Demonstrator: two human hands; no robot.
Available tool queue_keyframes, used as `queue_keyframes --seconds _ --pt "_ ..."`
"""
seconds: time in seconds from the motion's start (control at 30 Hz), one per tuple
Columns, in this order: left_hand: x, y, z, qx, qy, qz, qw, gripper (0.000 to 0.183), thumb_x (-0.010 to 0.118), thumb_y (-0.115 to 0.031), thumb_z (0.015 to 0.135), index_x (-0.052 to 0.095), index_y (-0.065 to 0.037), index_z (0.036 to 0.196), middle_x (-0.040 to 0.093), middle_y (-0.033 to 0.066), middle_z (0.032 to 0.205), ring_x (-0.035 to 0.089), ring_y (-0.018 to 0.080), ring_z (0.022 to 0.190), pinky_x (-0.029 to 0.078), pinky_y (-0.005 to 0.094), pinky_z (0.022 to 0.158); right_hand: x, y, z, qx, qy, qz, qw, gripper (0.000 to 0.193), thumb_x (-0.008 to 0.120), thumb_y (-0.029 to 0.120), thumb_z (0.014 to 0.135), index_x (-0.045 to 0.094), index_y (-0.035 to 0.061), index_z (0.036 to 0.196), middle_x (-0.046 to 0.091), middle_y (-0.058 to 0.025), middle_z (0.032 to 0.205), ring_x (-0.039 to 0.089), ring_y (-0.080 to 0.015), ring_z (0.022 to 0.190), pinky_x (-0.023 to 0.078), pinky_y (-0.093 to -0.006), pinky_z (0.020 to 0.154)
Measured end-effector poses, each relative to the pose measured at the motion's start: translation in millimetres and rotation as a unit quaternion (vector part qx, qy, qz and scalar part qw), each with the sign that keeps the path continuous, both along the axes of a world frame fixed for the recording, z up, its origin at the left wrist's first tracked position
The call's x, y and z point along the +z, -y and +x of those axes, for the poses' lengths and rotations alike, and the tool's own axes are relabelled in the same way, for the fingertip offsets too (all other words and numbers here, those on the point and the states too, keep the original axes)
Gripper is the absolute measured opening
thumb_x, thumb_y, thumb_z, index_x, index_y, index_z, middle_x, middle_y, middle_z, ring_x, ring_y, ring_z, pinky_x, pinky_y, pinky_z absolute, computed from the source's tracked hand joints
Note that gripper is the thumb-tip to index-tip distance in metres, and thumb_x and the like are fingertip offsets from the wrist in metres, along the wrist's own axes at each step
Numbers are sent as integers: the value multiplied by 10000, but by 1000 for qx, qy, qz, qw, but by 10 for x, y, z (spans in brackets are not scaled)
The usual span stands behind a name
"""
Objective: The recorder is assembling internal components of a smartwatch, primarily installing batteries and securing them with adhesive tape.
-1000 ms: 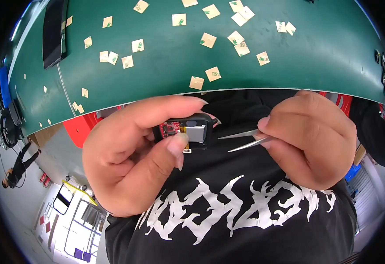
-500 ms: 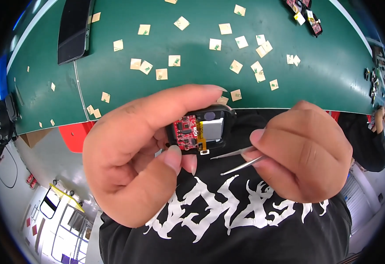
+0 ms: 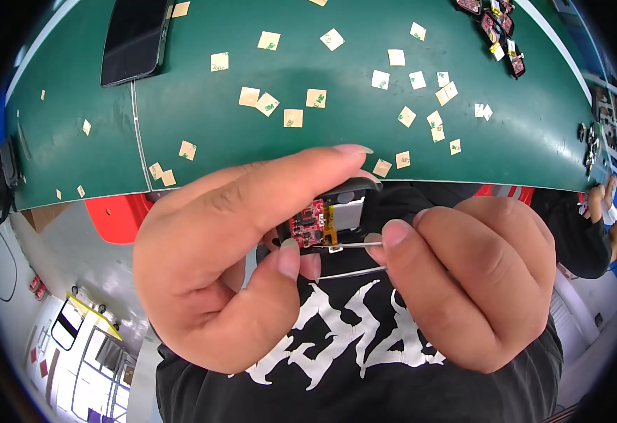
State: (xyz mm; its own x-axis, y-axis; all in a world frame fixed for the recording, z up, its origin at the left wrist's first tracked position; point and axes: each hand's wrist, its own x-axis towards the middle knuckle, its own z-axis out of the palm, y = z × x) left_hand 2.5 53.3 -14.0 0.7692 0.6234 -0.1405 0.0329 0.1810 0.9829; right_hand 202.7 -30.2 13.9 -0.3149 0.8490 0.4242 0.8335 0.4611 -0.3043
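Observation:
My left hand [image 3: 213,264] is closed round a small open black device housing [image 3: 369,206], its fingers above and thumb below. Inside the housing are a red circuit board [image 3: 307,224] and a silver battery [image 3: 349,214]. An orange flex cable [image 3: 330,230] runs down between them to a small white-edged part [image 3: 334,249] at the lower rim. My right hand [image 3: 474,282] pinches metal tweezers [image 3: 359,245]. One tweezer arm reaches the flex end at the rim; the other lies lower, apart from it. Whether the tips grip the part, I cannot tell.
Several square beige stickers [image 3: 293,118] lie scattered over the green table [image 3: 203,113]. A black phone-like slab [image 3: 136,42] rests at the far left, and several similar device assemblies [image 3: 492,28] at the far right. Red stools [image 3: 114,217] stand under the table edge. Another person's sleeve [image 3: 576,233] shows at right.
My right hand has moved left and brought the tweezers up to the flex cable's end at the housing. The housing sits slightly lower and further right in view, more tilted.

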Motion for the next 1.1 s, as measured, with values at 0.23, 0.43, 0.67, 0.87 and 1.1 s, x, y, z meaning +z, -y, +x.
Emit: queue_keyframes --seconds 0.23,0.43,0.67,0.87,1.1 --pt "58 -5 -56 -11 -35 -64 997 479 554 -70 924 482 96 1368 647 276 1191 661 119 801 523 196 675 -5 72 77 -5 34 10 999 366 770 45 567 687 -69 904 619 -128 761 531 -186 532 371 -254 425" --pt "95 26 -32 -23 -49 -102 993 503 542 -81 948 432 90 1408 625 274 1240 657 114 836 526 197 691 -23 105 -1 9 24 1 1000 370 700 81 562 699 -68 901 624 -135 763 533 -194 542 375 -257 424" --pt "86 55 -18 -14 -29 -161 986 505 529 -64 950 419 89 1419 607 291 1261 665 118 821 529 193 683 -215 187 83 25 -30 49 998 378 693 72 556 704 -78 902 623 -131 757 539 -197 556 380 -255 434" --pt "76 87 -35 -11 -34 -171 985 507 520 -28 931 422 101 1412 601 308 1256 661 111 778 525 189 676 -275 179 125 59 -56 62 995 365 706 61 561 703 -85 896 619 -124 748 529 -191 551 370 -258 428" --pt "-1 81 -47 -30 -11 -134 990 496 506 1 910 439 129 1384 612 332 1221 660 105 757 520 185 676 -290 186 140 66 -62 63 994 348 704 61 571 704 -84 887 616 -119 746 520 -187 550 355 -260 416"
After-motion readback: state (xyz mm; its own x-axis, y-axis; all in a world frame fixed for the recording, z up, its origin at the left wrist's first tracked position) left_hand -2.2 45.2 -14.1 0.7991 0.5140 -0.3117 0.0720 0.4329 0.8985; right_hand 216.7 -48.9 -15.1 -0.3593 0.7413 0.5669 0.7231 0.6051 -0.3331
